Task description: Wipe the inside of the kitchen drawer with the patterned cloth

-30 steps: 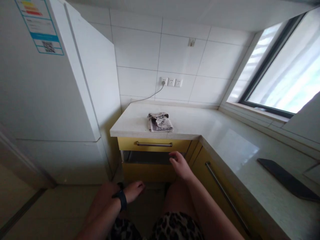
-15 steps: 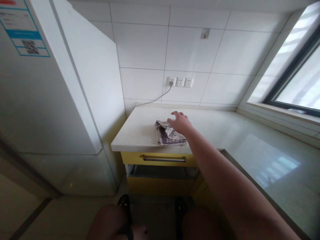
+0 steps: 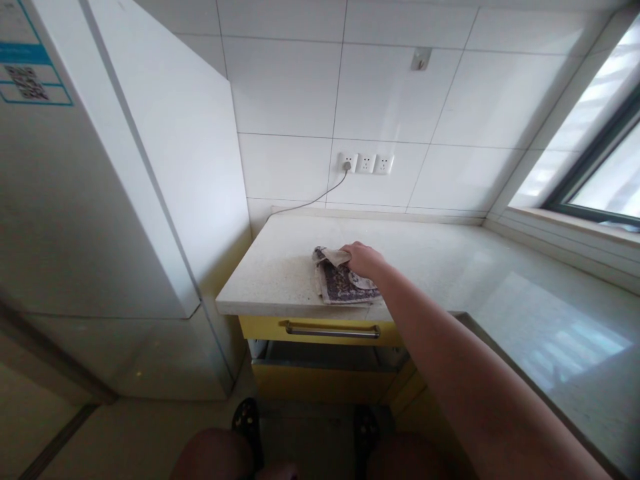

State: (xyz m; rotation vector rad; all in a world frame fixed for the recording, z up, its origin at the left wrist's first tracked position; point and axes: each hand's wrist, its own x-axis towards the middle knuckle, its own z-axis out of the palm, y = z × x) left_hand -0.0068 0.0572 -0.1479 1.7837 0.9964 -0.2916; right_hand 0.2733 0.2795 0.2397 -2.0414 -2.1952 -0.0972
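My right hand is closed on the upper edge of a folded cloth, pinching up a pale flap of it. The cloth is patterned in dark purple-brown and cream and lies near the front edge of the white countertop. Part of it is hidden behind my hand and forearm. At the bottom edge, between my knees, a dim bit of skin seems to be my left hand; its fingers are too dark and cut off to make out.
Below the counter is a yellow drawer with a metal handle; under it a lower drawer stands partly pulled out. A tall white fridge rises on the left. A plugged cord runs from the wall sockets. A window is at right.
My right hand has come down from just above the cloth, its fingers closing on the top flap. The view has shifted slightly left to right. Less of my left hand shows.
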